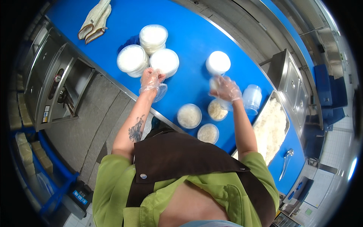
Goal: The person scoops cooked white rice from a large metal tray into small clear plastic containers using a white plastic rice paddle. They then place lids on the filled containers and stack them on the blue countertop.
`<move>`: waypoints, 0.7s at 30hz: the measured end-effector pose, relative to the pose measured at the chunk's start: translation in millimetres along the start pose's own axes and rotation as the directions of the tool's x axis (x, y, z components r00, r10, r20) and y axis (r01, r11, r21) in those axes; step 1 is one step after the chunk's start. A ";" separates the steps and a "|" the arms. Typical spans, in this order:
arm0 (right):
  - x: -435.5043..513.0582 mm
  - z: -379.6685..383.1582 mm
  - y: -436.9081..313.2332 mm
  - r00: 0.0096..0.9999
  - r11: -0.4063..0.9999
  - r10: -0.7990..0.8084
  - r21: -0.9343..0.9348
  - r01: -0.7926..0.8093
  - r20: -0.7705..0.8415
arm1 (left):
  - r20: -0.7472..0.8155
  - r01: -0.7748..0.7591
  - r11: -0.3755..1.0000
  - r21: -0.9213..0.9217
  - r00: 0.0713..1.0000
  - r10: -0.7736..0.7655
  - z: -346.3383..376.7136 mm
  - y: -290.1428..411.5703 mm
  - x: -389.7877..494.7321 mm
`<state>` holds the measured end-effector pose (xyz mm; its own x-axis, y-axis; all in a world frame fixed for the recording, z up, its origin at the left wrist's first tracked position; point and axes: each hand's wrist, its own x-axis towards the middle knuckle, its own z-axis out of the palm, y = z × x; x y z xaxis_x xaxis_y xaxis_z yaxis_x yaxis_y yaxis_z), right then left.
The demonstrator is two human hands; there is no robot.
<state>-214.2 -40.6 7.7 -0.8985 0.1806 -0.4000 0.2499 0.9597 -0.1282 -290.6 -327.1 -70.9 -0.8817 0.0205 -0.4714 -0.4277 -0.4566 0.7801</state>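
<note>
My left hand (151, 79), in a clear plastic glove, touches the near edge of a stack of lidded round tubs (164, 61); whether its fingers grip anything cannot be told. Two more such stacks (132, 59) (153, 35) stand beside it. My right hand (225, 88), also gloved and blurred, is by the near side of a stack of white round lids or tubs (218, 63); something pale and blurred is at its fingers. Below it sit round tubs of rice-like food without visible lids (189, 116) (218, 110) (208, 134). Clear nested cups (252, 98) lie right of this hand.
A metal tray of white rice-like food (270, 127) is on the right of the blue table (192, 34). A metal scoop or spoon (286, 164) lies beyond it. Oven mitts (95, 22) lie at the upper left, and a crumpled blue item (129, 43) is behind the stacks.
</note>
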 end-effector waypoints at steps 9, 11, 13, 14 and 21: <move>37.2 -5.4 -177.4 0.809 0.887 -0.397 0.047 0.460 -0.433 | 0.004 -0.085 0.995 -0.057 0.996 0.085 -3.4 -1.6 -20.4; 42.1 -5.5 -180.4 0.810 0.873 -0.425 0.052 0.484 -0.405 | -0.020 -0.043 0.999 -0.017 0.999 0.042 -12.9 -8.0 -33.9; 47.4 -10.0 -156.7 0.778 0.822 -0.490 0.088 0.562 -0.392 | -0.028 -0.031 0.995 0.093 0.999 0.033 -25.5 -21.2 -46.1; 53.0 -15.3 -135.0 0.735 0.752 -0.484 0.204 0.627 -0.476 | 0.009 -0.057 0.985 0.161 0.998 0.057 -35.6 -31.4 -54.8; 102.3 -22.1 -7.6 0.959 0.952 0.141 -0.232 -0.199 -0.245 | 0.587 -0.443 0.490 0.751 0.788 -0.186 -64.0 -103.6 -82.8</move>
<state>-316.1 -24.6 -12.2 -0.9152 0.3609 -0.1792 0.3330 0.9278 0.1681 -160.5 -338.4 -139.0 -0.7324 0.6229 -0.2751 0.0315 0.4345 0.9001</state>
